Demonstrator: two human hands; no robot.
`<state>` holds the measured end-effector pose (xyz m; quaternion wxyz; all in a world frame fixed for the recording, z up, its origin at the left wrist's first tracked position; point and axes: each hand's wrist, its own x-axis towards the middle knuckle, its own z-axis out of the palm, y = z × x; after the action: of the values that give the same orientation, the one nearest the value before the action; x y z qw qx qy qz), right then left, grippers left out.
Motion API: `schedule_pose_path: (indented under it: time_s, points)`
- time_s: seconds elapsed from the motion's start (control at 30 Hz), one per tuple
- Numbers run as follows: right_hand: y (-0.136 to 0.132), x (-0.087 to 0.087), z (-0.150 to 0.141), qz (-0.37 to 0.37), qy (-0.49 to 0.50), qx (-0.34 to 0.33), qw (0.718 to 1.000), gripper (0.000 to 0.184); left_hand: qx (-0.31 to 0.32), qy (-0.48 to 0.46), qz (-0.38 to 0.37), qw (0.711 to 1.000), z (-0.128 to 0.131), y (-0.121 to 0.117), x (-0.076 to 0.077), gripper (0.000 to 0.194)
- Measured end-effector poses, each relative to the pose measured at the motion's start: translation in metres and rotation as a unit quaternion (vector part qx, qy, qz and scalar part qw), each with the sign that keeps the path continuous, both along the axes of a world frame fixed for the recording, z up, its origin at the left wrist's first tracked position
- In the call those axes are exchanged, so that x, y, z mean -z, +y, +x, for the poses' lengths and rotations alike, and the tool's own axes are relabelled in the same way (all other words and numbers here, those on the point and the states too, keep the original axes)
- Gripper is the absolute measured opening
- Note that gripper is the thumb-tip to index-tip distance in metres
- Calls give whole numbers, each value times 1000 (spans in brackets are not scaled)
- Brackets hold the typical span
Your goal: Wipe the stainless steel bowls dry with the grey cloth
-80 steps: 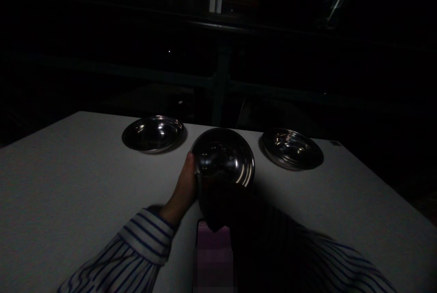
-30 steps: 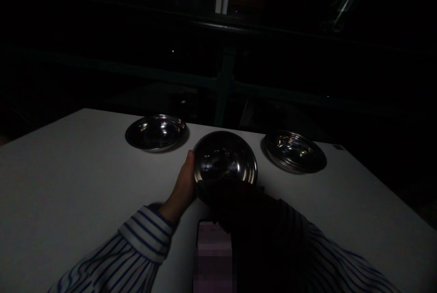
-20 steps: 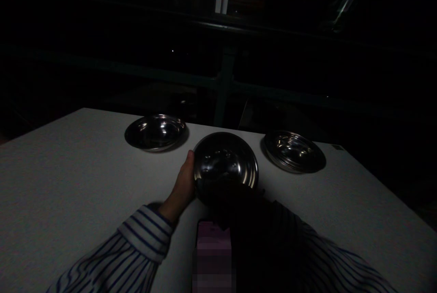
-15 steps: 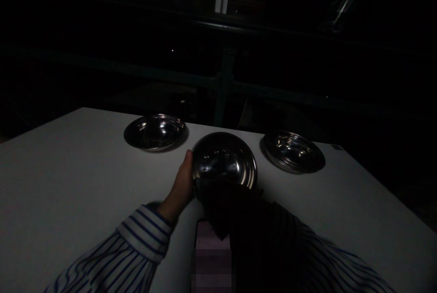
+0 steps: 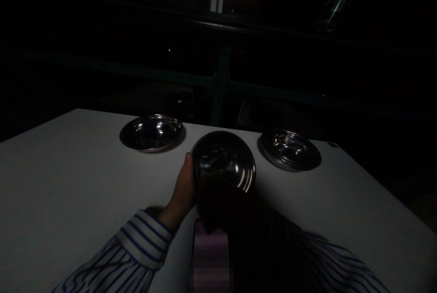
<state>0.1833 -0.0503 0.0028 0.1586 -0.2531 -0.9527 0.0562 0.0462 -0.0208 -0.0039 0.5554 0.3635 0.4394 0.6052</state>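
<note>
My left hand point(image 5: 182, 188) grips the left rim of a shiny steel bowl point(image 5: 221, 158), thumb on the edge and fingers hidden behind it. The bowl is tilted up, its inside facing me. A dark cloth point(image 5: 213, 206) with a hanging corner covers the bowl's lower part. My right arm, in a striped sleeve point(image 5: 341, 256), reaches to this cloth, and the hand itself is lost in deep shadow. Below the bowl lies a pinkish phone-like slab point(image 5: 210, 240), its lower part blurred.
A steel bowl point(image 5: 152, 133) stands at the back left of the white table point(image 5: 85, 170). Several nested steel bowls point(image 5: 290, 149) stand at the back right. Behind the table's far edge runs a dark greenish frame point(image 5: 220, 85). The surroundings are very dark.
The cloth has shifted slightly left and down over the bowl's lower inside. My left hand keeps its hold. The whole view has moved a little.
</note>
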Motion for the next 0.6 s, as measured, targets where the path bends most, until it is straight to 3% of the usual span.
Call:
schedule_pose_path:
  time_s: [0.3, 0.5, 0.6]
  points:
    - [0, -5, 21, 75, -19, -34, 996, 31, 11, -5, -35, 999, -5, 6, 0, 66]
    - [6, 2, 6, 106, -45, -36, 993, 34, 19, 1, 9, 1000, 1, 2, 1, 65]
    - [8, 4, 11, 120, -61, -42, 990, 33, 27, -12, -6, 1000, -1, 4, 0, 66]
